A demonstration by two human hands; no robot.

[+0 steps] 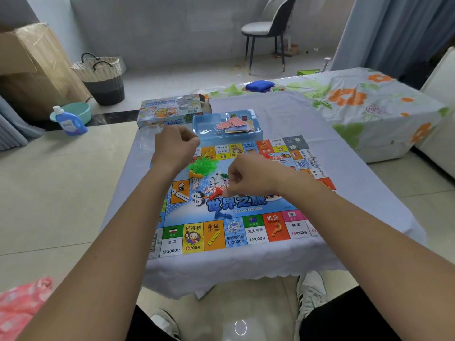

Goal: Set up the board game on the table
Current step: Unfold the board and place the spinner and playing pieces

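Note:
The colourful game board [229,207] lies flat on the white-clothed table [369,207]. On its middle sit a heap of green plastic pieces [203,164], an orange pawn [194,174] and a blue pawn [219,214]. My right hand [248,177] hovers over the board's centre with fingers curled, its fingertips pinching a tilted red pawn [216,193]. My left hand [174,146] is raised over the board's far left corner, fingers curled, pinching what looks like a clear plastic wrapper [147,141]. Behind the board stand a blue tray [204,124] with cards and paper money [234,125], and the game box [170,110].
A flower-print covered surface [369,107] with a blue cloth [259,85] adjoins the table's far right. On the floor at left are a detergent bottle [70,121], a teal basin [78,110], a woven basket [103,78] and a cardboard box [29,67]. A chair [268,30] stands behind.

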